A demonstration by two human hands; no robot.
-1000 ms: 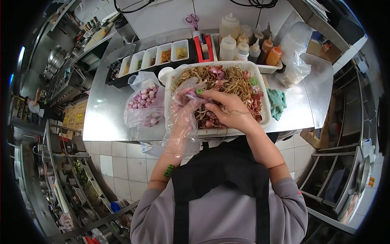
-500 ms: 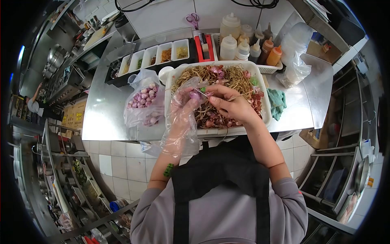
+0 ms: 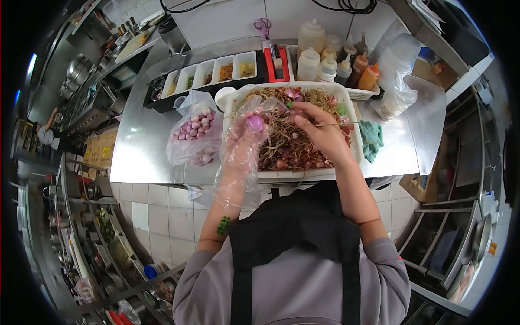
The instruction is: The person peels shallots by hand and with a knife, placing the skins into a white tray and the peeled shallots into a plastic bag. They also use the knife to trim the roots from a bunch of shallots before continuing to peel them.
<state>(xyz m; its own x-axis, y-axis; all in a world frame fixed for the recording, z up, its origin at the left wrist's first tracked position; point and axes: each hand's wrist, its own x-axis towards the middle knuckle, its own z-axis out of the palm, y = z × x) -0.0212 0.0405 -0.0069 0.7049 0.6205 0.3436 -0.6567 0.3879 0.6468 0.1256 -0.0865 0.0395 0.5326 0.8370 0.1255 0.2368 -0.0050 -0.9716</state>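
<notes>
My left hand (image 3: 245, 132), in a loose clear plastic glove, is closed around a smooth purple shallot (image 3: 254, 123). My right hand (image 3: 322, 127) is bare and a little to the right, apart from that shallot. Its fingers are closed on what looks like a small knife (image 3: 290, 104) with a green part; most of it is hidden. Below both hands is a white tray (image 3: 357, 146) heaped with unpeeled shallots, dry roots and skins (image 3: 292, 143). Left of the tray, a clear plastic bag (image 3: 181, 146) holds peeled shallots (image 3: 194, 129).
Behind the tray stand a black rack of white containers (image 3: 225, 69), a red holder (image 3: 277, 65), purple scissors (image 3: 262, 25) and several squeeze bottles (image 3: 309, 64). A green cloth (image 3: 371, 138) lies at the tray's right. A small white bowl (image 3: 224, 97) touches the tray's left corner.
My hands have moved apart. The left has turned, showing the shallot's smooth side; the right has drawn back to the right with the small knife.
</notes>
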